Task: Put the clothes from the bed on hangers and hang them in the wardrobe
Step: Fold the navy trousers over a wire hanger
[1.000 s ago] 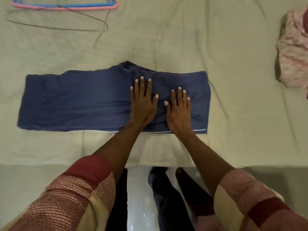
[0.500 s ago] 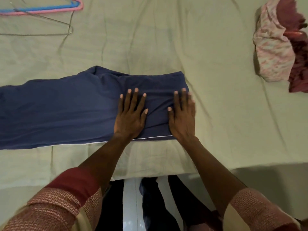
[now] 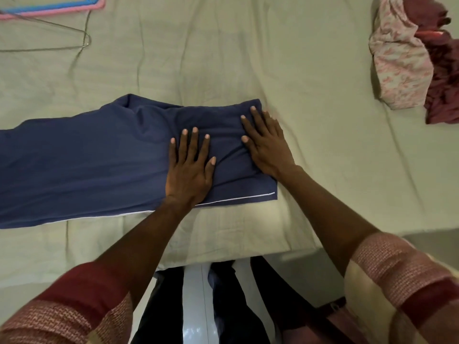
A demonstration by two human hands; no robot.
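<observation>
A folded navy blue garment (image 3: 87,160) with a thin white edge line lies flat across the pale green bed sheet (image 3: 248,58), running off the left edge of view. My left hand (image 3: 188,170) presses flat on it with straight, spread fingers. My right hand (image 3: 265,142) lies flat on the garment's right end, its outer fingers over the cloth's edge. A pink and blue hanger (image 3: 52,8) and a thin wire hanger (image 3: 62,33) lie at the far left of the bed.
A pink patterned garment (image 3: 400,63) and a maroon one (image 3: 442,70) are heaped at the far right of the bed. The bed's near edge (image 3: 223,254) runs below my forearms, with my legs and a white floor beneath.
My view has swung right, so the garment and hangers sit further left. My right hand has slid away from my left hand to the garment's right end.
</observation>
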